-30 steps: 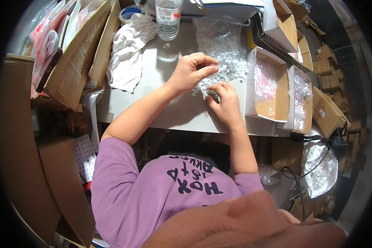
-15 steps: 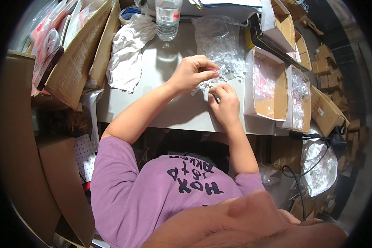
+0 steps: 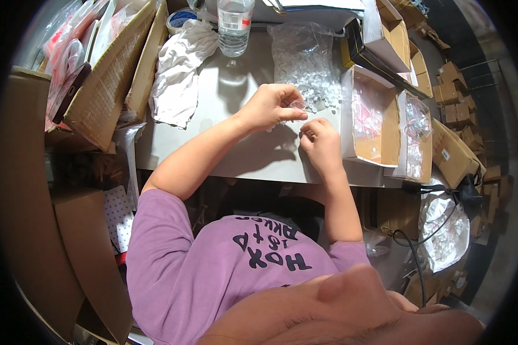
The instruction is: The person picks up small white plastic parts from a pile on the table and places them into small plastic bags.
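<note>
Tabletop point(image 3: 213, 103) under whitish discs point(image 3: 322, 102), boxes point(image 3: 392, 141) either side

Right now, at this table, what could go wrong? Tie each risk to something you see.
Loose discs lie at the bag's near end, close to the left hand; a brush might scatter them. The clear piece in that hand's grip looks thin and could slip. The bottle stands upright beside the cloth; a knock might tip it.

You hold one small, clear plastic piece point(image 3: 297, 105) between thumb and fingers of your left hand point(image 3: 272, 107). From this piece, many small whitish discs point(image 3: 321, 95) lie heaped at two o'clock, and a large, crumpled, transparent bag point(image 3: 301, 41) lies at twelve o'clock.
</note>
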### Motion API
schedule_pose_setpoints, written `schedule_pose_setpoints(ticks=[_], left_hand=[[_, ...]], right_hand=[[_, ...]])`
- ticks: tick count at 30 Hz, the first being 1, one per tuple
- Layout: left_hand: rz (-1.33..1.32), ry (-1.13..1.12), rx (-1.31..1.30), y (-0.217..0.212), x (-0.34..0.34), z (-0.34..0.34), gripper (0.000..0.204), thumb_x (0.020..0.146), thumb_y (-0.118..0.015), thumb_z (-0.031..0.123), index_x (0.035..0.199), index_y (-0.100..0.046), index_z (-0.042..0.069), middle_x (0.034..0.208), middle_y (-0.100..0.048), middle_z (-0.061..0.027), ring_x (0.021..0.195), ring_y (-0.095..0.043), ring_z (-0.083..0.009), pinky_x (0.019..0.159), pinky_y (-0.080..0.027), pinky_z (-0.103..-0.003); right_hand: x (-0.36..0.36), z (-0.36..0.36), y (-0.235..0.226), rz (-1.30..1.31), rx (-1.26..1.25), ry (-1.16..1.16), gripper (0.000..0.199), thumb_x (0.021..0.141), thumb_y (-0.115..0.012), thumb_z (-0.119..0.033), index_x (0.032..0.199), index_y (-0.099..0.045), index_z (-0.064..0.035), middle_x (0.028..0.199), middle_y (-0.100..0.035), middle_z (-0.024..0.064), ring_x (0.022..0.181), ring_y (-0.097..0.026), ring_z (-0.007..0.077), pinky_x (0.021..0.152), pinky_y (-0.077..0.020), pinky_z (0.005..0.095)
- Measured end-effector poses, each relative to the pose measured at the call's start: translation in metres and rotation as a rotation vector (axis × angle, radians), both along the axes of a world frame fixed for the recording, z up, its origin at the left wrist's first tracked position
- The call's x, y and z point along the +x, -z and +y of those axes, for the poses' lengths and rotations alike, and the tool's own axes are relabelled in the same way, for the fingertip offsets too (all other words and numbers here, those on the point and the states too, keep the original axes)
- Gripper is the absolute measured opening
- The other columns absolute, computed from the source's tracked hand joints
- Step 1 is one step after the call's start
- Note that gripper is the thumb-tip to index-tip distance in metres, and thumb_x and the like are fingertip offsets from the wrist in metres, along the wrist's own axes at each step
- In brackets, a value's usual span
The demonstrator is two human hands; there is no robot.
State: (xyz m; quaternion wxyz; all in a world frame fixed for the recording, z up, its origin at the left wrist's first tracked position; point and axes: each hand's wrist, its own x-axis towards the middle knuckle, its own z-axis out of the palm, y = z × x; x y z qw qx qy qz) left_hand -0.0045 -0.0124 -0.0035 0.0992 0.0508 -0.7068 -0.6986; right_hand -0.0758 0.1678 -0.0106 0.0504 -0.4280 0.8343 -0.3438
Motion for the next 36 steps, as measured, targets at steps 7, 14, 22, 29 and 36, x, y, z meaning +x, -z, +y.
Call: schedule_pose_setpoints(ticks=[7, 14, 22, 29, 36], left_hand=[[0.060, 0.072, -0.307, 0.001, 0.001, 0.001, 0.028, 0.070, -0.079, 0.010, 0.089, -0.061, 0.000, 0.073, -0.061, -0.0020, 0.069, -0.054, -0.0066, 0.063, -0.045, -0.024], [0.048, 0.121, -0.295, -0.001, 0.002, 0.005, 0.024, 0.071, -0.075, 0.008, 0.090, -0.062, 0.000, 0.073, -0.062, -0.0039, 0.069, -0.055, -0.0073, 0.062, -0.046, -0.025], [0.012, 0.080, -0.269, -0.002, 0.002, 0.006, 0.030, 0.069, -0.080, 0.017, 0.087, -0.064, 0.000, 0.071, -0.064, -0.0087, 0.065, -0.060, -0.0126, 0.061, -0.047, -0.028], [0.057, 0.055, -0.204, 0.001, 0.002, 0.008, 0.032, 0.068, -0.081, 0.020, 0.088, -0.064, 0.000, 0.070, -0.063, -0.0074, 0.066, -0.059, -0.0120, 0.060, -0.047, -0.028], [0.099, 0.034, -0.297, 0.001, 0.002, 0.007, 0.028, 0.068, -0.078, 0.015, 0.088, -0.063, 0.002, 0.071, -0.063, -0.0085, 0.066, -0.060, -0.0148, 0.062, -0.047, -0.029]], right_hand=[[-0.010, -0.001, -0.029, -0.330, -0.264, -0.002, 0.014, 0.073, -0.061, 0.004, 0.086, -0.066, 0.0000, 0.090, -0.061, 0.0100, 0.078, -0.063, 0.0168, 0.065, -0.0554, 0.0290], [-0.006, -0.011, -0.050, -0.203, -0.224, -0.200, 0.023, 0.073, -0.060, 0.012, 0.092, -0.067, 0.0017, 0.098, -0.060, 0.0101, 0.087, -0.063, 0.0158, 0.075, -0.0544, 0.0256], [-0.005, -0.011, -0.040, -0.502, -0.453, -0.168, 0.029, 0.077, -0.056, 0.010, 0.104, -0.061, 0.0022, 0.100, -0.060, 0.0092, 0.088, -0.062, 0.0156, 0.075, -0.0545, 0.0271], [-0.007, -0.009, -0.039, -0.489, -0.454, -0.188, 0.026, 0.080, -0.054, 0.009, 0.104, -0.060, 0.0028, 0.096, -0.062, 0.0079, 0.089, -0.061, 0.0131, 0.077, -0.0513, 0.0243], [-0.003, -0.013, -0.049, -0.111, -0.281, -0.175, 0.015, 0.077, -0.065, -0.006, 0.092, -0.066, -0.0015, 0.093, -0.061, 0.0118, 0.086, -0.061, 0.0222, 0.072, -0.0488, 0.0303]])
